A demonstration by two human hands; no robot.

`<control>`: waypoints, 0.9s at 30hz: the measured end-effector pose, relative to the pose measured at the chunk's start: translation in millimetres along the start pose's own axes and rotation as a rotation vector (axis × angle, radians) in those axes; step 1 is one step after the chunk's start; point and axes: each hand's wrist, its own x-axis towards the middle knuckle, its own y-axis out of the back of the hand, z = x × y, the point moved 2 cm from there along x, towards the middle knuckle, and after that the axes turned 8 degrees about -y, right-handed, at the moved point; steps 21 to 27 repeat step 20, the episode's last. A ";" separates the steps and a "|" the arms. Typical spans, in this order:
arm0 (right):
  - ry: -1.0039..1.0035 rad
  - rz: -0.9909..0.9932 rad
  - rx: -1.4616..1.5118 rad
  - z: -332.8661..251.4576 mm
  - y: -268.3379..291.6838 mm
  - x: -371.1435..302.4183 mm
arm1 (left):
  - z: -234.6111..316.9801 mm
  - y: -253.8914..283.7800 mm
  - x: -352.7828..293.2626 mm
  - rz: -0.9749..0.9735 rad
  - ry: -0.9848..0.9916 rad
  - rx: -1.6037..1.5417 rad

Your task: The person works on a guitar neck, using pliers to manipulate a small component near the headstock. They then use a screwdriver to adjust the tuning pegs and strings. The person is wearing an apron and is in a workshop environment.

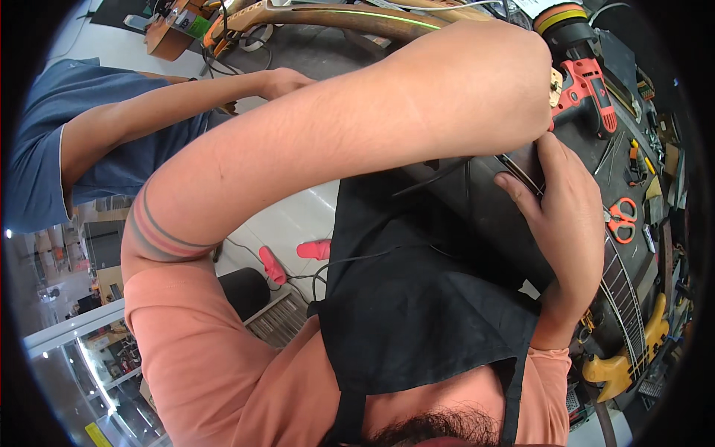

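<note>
My left arm reaches across the view from the left, and my left hand (514, 74) is bent at the wrist at the upper right. Its fingers are hidden behind the back of the hand. A small brass-coloured part (555, 87) shows just past it. Below it, my right hand (567, 197) is closed round a dark glossy piece (527, 165) with a thin shiny strip, thumb on the near side and a finger over the far side. Most of that piece is hidden under my left forearm, so its kind cannot be told.
A red and black power polisher (587, 93) lies beyond my hands. Orange-handled scissors (620, 220) and a yellow bass guitar (614, 372) lie at the right. A guitar neck (328, 16) crosses the far bench. At the left stands another person in a blue shirt (97, 134).
</note>
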 end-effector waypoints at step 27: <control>0.007 0.049 -0.010 5.4 2.1 -3.0 | 1.1 68.0 13.8 -0.257 0.244 -0.496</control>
